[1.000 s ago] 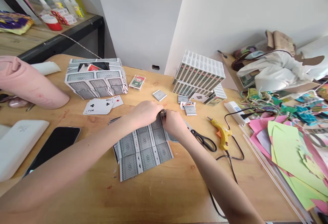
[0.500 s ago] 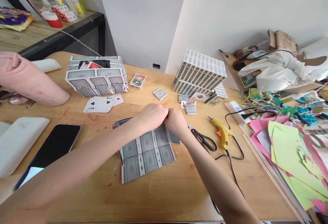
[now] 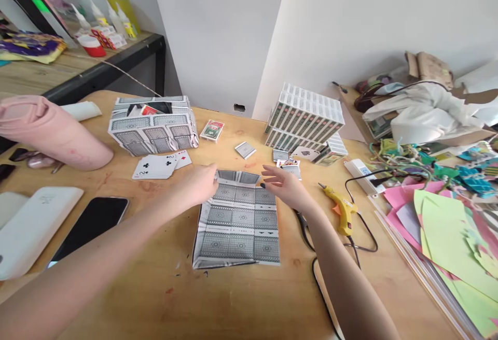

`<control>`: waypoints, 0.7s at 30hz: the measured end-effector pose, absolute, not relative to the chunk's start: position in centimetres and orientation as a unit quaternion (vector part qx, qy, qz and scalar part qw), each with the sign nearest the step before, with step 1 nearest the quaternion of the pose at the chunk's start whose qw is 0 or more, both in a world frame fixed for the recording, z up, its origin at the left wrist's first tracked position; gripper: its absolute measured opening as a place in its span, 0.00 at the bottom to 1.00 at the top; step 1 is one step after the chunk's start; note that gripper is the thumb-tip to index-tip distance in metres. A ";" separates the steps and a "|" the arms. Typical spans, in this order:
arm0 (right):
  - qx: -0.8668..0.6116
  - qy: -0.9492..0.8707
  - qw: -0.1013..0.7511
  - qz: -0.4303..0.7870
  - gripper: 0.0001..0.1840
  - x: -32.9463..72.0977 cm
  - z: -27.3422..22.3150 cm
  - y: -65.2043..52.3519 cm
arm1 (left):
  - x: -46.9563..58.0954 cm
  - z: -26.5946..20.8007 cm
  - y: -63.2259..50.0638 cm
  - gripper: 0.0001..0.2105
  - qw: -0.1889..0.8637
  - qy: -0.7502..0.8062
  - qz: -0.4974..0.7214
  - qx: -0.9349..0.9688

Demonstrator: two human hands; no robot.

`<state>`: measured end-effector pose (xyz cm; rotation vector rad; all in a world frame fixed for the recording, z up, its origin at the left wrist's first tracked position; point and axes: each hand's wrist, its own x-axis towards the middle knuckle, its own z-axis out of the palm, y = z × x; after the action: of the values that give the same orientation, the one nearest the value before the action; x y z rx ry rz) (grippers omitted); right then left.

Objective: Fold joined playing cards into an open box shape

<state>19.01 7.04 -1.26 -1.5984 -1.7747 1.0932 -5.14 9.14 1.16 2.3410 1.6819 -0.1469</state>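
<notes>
Here you are, with the card panel (image 3: 241, 217) on the tabletop (image 3: 233, 303) right between and just nearer you than your hands, presumably so both reach its far edge evenly. Your left hand (image 3: 202, 183) curls at the far-left corner; whether it pinches anything, I can't tell. Your right hand (image 3: 286, 184) hovers by the far-right corner, fingers spread, gripping nothing. The panel rises along its left and far sides, and its right side lies flat, maybe why your hands frame that far end. Right of your right hand, the glue gun (image 3: 342, 208) points its nozzle away from you, likely for safe reach. Scissors (image 3: 304, 228) peek out beneath that forearm. Beyond your left hand sits a card-covered box (image 3: 155, 127), seemingly parked aside for working room.
</notes>
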 end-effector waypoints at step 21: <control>-0.547 -0.752 0.326 0.167 0.18 13.7 -5.9 5.6 | -3.8 -1.4 8.0 0.18 0.094 0.460 0.083 0.879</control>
<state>13.67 5.59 -5.89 -1.4346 -1.9716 0.4381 -3.78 8.02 -1.45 2.6071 1.3646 0.2449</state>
